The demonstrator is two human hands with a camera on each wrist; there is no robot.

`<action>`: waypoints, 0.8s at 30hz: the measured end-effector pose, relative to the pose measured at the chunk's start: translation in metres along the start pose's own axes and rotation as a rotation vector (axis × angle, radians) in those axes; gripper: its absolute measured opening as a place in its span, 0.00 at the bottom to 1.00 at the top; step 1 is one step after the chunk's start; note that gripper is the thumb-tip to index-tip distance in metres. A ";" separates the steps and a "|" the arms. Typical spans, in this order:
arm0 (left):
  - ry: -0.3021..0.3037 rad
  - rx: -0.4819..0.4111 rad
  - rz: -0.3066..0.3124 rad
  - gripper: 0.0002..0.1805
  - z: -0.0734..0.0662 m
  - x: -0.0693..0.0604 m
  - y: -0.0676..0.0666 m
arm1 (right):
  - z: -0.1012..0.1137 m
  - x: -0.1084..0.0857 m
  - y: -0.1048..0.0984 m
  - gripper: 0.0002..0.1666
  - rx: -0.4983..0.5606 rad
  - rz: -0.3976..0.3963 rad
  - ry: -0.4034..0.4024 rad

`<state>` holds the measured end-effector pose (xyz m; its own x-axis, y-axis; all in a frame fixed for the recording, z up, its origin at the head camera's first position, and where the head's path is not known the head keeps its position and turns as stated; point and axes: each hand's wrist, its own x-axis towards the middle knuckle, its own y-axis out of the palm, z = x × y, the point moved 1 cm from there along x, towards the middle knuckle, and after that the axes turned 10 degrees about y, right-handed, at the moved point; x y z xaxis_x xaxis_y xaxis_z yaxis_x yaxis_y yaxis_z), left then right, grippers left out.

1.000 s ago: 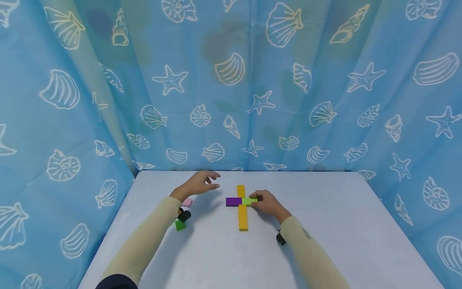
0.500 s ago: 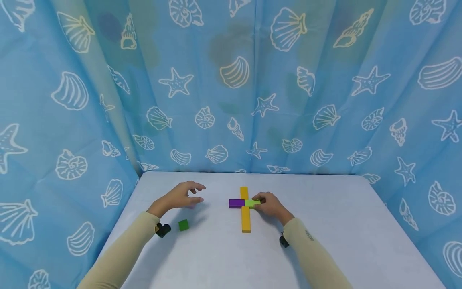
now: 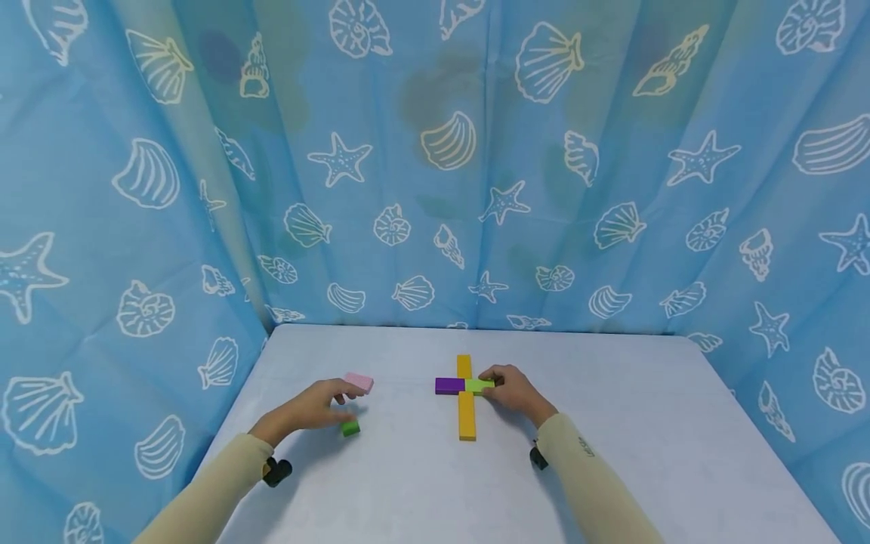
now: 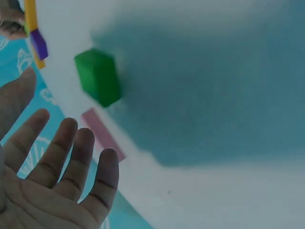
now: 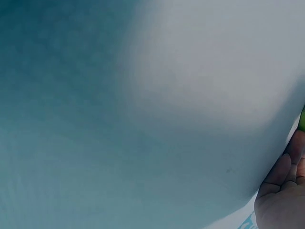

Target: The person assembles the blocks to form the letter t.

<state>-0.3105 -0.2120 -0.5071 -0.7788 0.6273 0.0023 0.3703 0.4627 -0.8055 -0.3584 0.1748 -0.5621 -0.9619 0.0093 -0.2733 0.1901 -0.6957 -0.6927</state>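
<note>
Light green, the small block (image 3: pixel 477 387) at the middle of the cross-like layout lies flat on the white table (image 3: pixel 680 408), its right end pinched by the thumb and fingers of the right hand (image 3: pixel 514 391). From the right wrist only a sliver of it shows at the fingertips, so how firm that pinch is I cannot tell. Its left end meets the purple block (image 3: pixel 450 386); the far yellow block (image 3: pixel 464 366) stretches away behind the pair and the near yellow block (image 3: pixel 467 417) runs towards the person.

The left hand (image 3: pixel 309 408) hovers off to the left, fingers loosely spread, thumb well apart from them, nothing in its grasp. Beneath and just beyond it sit the dark green block (image 3: pixel 350 428) and the pink block (image 3: pixel 360 382), both apart from the palm.

All of these look light and stiff, smooth-faced, perhaps a touch slippery but hardly fragile. I would take the dark green one across two opposite sides, and the pink one by its long edges near the middle. The light green one seems best held by its free end, gently, since a sideways nudge could push its neighbours out of line
</note>
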 end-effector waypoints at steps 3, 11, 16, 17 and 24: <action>-0.020 0.012 0.020 0.24 0.002 -0.004 0.009 | -0.001 0.000 0.000 0.15 -0.016 -0.003 0.003; -0.042 0.025 0.015 0.22 0.005 -0.009 0.023 | 0.005 -0.001 -0.001 0.15 -0.064 -0.016 0.029; -0.049 0.042 0.015 0.22 0.007 -0.009 0.027 | 0.007 -0.002 -0.001 0.18 -0.100 -0.029 0.031; -0.048 0.044 0.014 0.22 0.007 -0.010 0.027 | 0.007 -0.002 -0.001 0.18 -0.102 -0.031 0.028; -0.084 0.071 -0.010 0.22 0.005 -0.010 0.027 | 0.009 -0.005 -0.004 0.15 -0.089 -0.026 0.019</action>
<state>-0.2951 -0.2083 -0.5319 -0.8229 0.5669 -0.0372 0.3281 0.4207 -0.8458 -0.3561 0.1714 -0.5521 -0.9629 0.0409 -0.2668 0.1828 -0.6284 -0.7561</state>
